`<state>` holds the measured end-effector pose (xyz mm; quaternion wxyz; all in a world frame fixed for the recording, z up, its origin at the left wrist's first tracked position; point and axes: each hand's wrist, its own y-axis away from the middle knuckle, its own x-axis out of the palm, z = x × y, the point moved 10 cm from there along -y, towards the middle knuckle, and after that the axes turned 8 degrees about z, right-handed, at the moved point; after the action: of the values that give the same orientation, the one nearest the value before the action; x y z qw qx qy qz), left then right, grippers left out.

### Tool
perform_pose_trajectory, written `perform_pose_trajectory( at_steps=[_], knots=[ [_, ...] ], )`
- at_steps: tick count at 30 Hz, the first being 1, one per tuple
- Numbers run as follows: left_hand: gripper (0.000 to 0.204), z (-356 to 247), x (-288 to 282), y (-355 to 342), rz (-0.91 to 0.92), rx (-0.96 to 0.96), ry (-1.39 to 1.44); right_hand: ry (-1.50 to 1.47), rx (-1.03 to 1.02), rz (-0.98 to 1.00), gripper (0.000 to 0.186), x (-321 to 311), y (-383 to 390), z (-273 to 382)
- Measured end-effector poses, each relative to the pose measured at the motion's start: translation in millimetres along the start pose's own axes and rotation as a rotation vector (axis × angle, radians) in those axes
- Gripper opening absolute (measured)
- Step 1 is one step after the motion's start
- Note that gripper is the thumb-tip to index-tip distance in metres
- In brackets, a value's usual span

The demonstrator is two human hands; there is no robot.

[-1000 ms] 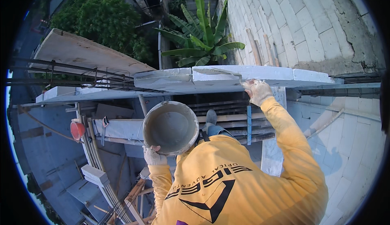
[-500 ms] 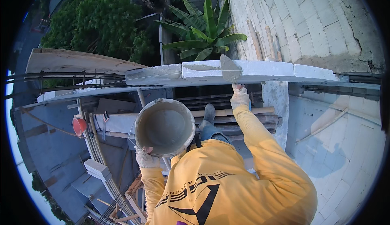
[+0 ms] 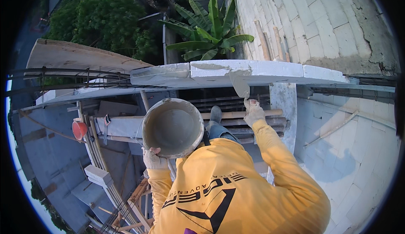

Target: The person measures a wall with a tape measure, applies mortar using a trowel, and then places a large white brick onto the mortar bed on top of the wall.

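My left hand (image 3: pixel 154 158), in a pale knit glove, grips the lower left rim of a round bucket (image 3: pixel 193 112). Grey wet mortar (image 3: pixel 172 128) lies inside it. Closed around a trowel handle, my gloved right hand (image 3: pixel 254 112) is just this side of a row of white blocks. The pointed trowel blade (image 3: pixel 240 86) tilts down against the near face of the middle block (image 3: pixel 274 68), with mortar on it. A mortar patch (image 3: pixel 241 72) sits on that block's top edge, and a thinner smear (image 3: pixel 206 66) lies to its left.
A string line runs along the blocks. Rebar (image 3: pixel 71 73) and a plywood sheet (image 3: pixel 80 56) lie left. Bamboo poles (image 3: pixel 240 114) form a platform under my foot (image 3: pixel 215 113). A red dipper (image 3: pixel 79 129) hangs at left; a tall block wall (image 3: pixel 303 18) rises at right.
My right hand has drawn the trowel back toward me, from the block's top down over its near edge. Mortar now sits on the top edge there. My left hand still holds the bucket.
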<state>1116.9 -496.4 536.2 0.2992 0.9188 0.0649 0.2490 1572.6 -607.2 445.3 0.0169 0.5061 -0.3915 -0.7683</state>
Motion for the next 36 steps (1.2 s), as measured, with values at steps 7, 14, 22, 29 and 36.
perform_pose_trajectory(
  at_steps=[7, 14, 22, 29, 36],
  knots=[
    [0.056, 6.5, -27.9, -2.5, -0.002, -0.064, -0.113, 0.096, -0.003, 0.302, 0.042, 15.8, 3.4, -54.2],
    [0.067, -0.1, -32.4, 14.8, -0.093, -0.013, -0.089, 0.350, 0.116, 0.500, 0.050, 58.2, -105.6, -162.1],
    [0.064, 15.7, -71.5, 27.5, -0.270, 0.026, -0.072, 0.292, 0.172, 0.516, 0.049, 46.1, -162.8, -95.3],
    [0.057, 19.6, -59.3, 31.7, -0.232, 0.016, -0.017, 0.339, 0.015, 0.531, 0.051, 55.5, -185.2, -90.4],
    [0.061, 17.4, -54.1, 30.7, -0.244, 0.021, -0.017, 0.111, 0.138, 0.419, 0.052, 40.3, -160.5, -116.7]
  ],
)
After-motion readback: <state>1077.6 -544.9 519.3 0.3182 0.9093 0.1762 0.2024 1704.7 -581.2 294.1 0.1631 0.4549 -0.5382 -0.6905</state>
